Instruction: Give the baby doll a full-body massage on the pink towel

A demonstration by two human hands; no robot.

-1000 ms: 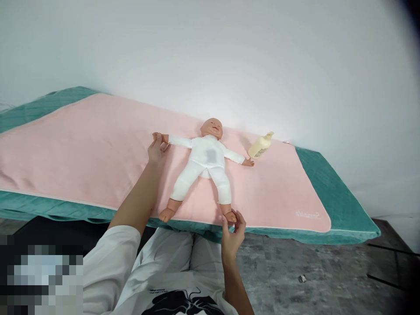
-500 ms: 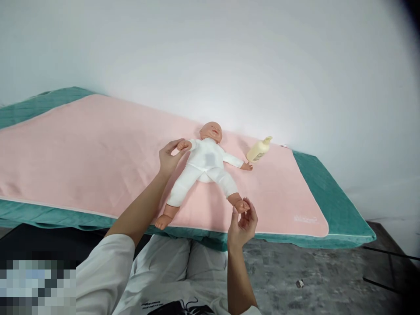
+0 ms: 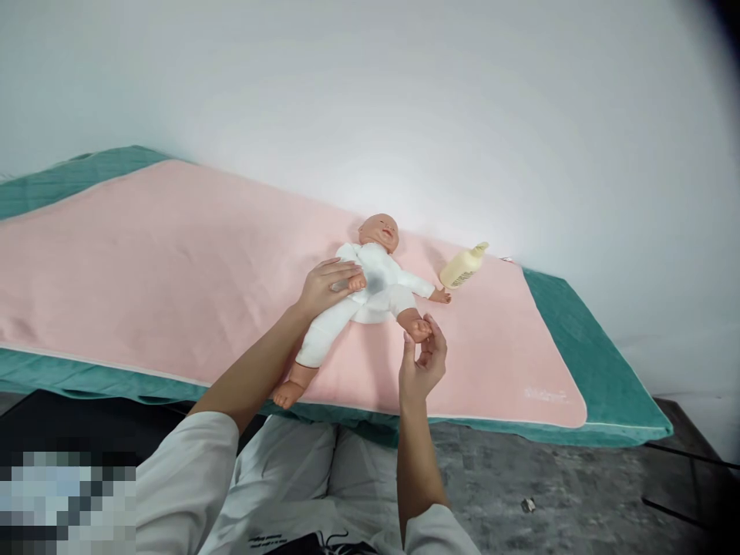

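A baby doll [image 3: 386, 268] with a white cloth body lies on its back on a pink mat [image 3: 220, 254], its head toward the wall. My left hand [image 3: 331, 287] grips the doll's hand on the left side of the view and holds that arm bent across the belly. Pinched at the foot on the right side, my right hand [image 3: 424, 356] holds that leg raised and bent. The doll's other arm stretches out toward a pale yellow pump bottle [image 3: 462, 267], which leans over on the mat. Its other leg lies straight near the front edge.
Under the pink mat is a green padded cover [image 3: 583, 339] that shows at both ends and along the front edge. A white wall [image 3: 370, 100] rises behind. A small scrap [image 3: 528, 505] lies on the grey floor at the lower right.
The doll's held arm has moved from out at the side inward over the belly with my left hand. My right hand has pushed the held foot up toward the body, bending the leg.
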